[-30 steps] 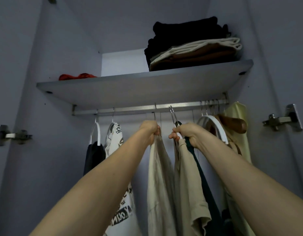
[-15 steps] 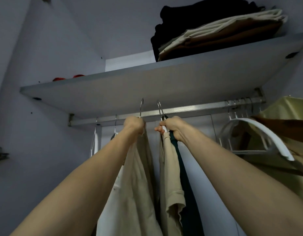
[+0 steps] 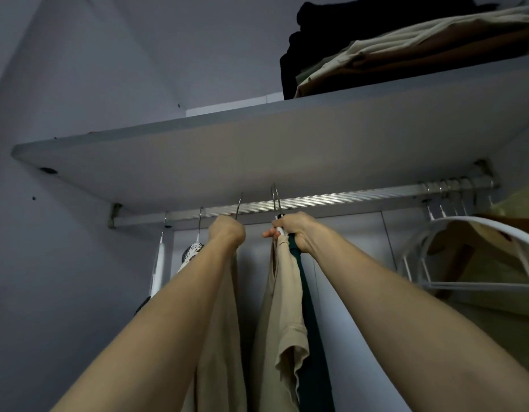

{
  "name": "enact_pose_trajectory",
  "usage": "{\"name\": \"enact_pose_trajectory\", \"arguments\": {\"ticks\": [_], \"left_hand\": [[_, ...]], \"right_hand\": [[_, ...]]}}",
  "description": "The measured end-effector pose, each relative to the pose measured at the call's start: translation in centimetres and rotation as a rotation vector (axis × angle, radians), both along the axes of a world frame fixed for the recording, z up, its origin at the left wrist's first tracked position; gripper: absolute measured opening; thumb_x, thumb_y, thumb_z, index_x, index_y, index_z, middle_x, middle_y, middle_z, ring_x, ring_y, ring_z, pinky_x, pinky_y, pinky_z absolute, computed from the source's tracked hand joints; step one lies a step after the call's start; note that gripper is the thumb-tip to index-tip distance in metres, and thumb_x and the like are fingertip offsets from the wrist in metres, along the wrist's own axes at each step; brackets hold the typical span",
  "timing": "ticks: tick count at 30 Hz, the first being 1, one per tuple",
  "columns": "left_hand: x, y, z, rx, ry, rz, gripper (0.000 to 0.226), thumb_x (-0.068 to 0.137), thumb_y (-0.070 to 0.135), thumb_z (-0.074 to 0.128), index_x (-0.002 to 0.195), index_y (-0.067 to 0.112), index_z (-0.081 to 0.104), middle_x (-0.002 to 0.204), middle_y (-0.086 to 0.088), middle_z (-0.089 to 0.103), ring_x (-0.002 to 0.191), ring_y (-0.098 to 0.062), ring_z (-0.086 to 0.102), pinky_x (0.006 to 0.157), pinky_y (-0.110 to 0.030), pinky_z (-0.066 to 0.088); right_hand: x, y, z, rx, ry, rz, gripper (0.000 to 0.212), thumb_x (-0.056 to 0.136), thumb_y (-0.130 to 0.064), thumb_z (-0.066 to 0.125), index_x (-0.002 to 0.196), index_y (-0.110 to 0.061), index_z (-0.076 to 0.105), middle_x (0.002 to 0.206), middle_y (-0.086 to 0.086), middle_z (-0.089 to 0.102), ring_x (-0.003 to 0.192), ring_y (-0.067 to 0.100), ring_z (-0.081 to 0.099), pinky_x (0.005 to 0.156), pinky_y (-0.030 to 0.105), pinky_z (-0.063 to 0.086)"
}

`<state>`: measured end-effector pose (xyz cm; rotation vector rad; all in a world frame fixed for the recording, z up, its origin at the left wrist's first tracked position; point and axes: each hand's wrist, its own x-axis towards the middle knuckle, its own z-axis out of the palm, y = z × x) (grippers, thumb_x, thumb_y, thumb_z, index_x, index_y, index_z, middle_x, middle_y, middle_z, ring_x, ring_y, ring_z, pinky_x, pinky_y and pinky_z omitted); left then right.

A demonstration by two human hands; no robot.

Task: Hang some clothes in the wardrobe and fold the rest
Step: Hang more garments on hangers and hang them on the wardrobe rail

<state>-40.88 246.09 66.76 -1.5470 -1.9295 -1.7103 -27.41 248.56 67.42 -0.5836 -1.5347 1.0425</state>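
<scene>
Both my arms reach up to the metal wardrobe rail. My left hand grips the neck of a hanger carrying a beige garment; its metal hook rises in front of the rail. My right hand grips the necks of hangers holding a beige short-sleeved shirt and a dark green garment; their hooks stand at rail height. Whether the hooks sit on the rail is hard to tell.
A white shelf runs just above the rail, with folded black and tan clothes stacked on its right. A patterned top and a white hanger hang at the left. Empty white hangers and a yellowish garment crowd the right end.
The view has moved closer and tilted up. Both hands have lifted their hangers, so the hooks now reach rail height under the shelf.
</scene>
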Motion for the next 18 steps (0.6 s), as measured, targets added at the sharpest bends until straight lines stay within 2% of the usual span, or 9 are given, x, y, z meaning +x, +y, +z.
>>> {"name": "enact_pose_trajectory", "arguments": {"ticks": [4, 7, 11, 14, 16, 18], "left_hand": [[0.0, -0.7, 0.1, -0.015, 0.077, 0.091, 0.025, 0.090, 0.001, 0.057, 0.112, -0.008, 0.061, 0.116, -0.021, 0.063, 0.110, -0.031, 0.061, 0.085, -0.032, 0.051], [-0.5, -0.6, 0.3, -0.028, 0.087, 0.139, 0.028, 0.088, 0.000, 0.060, 0.115, -0.009, 0.059, 0.118, -0.021, 0.062, 0.111, -0.030, 0.060, 0.089, -0.033, 0.052], [-0.9, -0.9, 0.6, -0.046, 0.135, 0.118, 0.027, 0.091, 0.007, 0.062, 0.113, -0.008, 0.060, 0.118, -0.018, 0.064, 0.111, -0.028, 0.061, 0.086, -0.029, 0.050], [-0.9, -1.2, 0.5, -0.042, 0.125, 0.080, 0.028, 0.090, 0.012, 0.065, 0.112, -0.005, 0.060, 0.110, -0.014, 0.064, 0.103, -0.024, 0.061, 0.081, -0.023, 0.047], [-1.0, -0.5, 0.5, -0.076, 0.132, 0.031, 0.018, 0.089, 0.012, 0.065, 0.094, -0.005, 0.060, 0.091, -0.012, 0.062, 0.091, -0.022, 0.060, 0.080, -0.021, 0.048], [-0.8, -0.1, -0.1, -0.113, 0.143, 0.056, 0.026, 0.087, 0.019, 0.069, 0.075, 0.002, 0.053, 0.074, -0.006, 0.054, 0.079, -0.018, 0.056, 0.066, -0.021, 0.046]], "right_hand": [[-1.4, 1.0, 0.3, -0.006, -0.002, -0.002, 0.035, 0.101, 0.002, 0.034, 0.134, 0.013, 0.032, 0.047, 0.016, 0.061, 0.027, 0.007, 0.050, 0.035, 0.014, 0.042], [-2.8, 1.6, 0.1, -0.017, -0.002, 0.004, 0.036, 0.101, 0.002, 0.035, 0.136, 0.011, 0.032, 0.080, 0.023, 0.061, 0.026, 0.008, 0.051, 0.033, 0.014, 0.043], [-4.2, 2.6, -0.5, -0.048, 0.005, 0.026, 0.038, 0.102, -0.001, 0.036, 0.138, 0.008, 0.031, 0.107, 0.029, 0.061, 0.029, 0.009, 0.053, 0.034, 0.015, 0.044], [-5.1, 3.3, -0.8, -0.071, 0.000, 0.050, 0.033, 0.101, -0.004, 0.039, 0.133, 0.005, 0.038, 0.095, 0.025, 0.064, 0.035, 0.010, 0.057, 0.039, 0.018, 0.047], [-5.5, 3.4, -0.8, -0.069, -0.005, 0.046, 0.018, 0.099, -0.005, 0.045, 0.115, 0.001, 0.051, 0.096, 0.018, 0.063, 0.039, 0.010, 0.058, 0.041, 0.020, 0.049], [-5.7, 3.4, -0.8, -0.086, 0.007, 0.057, 0.017, 0.098, -0.006, 0.048, 0.112, 0.003, 0.053, 0.085, 0.013, 0.060, 0.034, 0.009, 0.057, 0.039, 0.019, 0.049]]}}
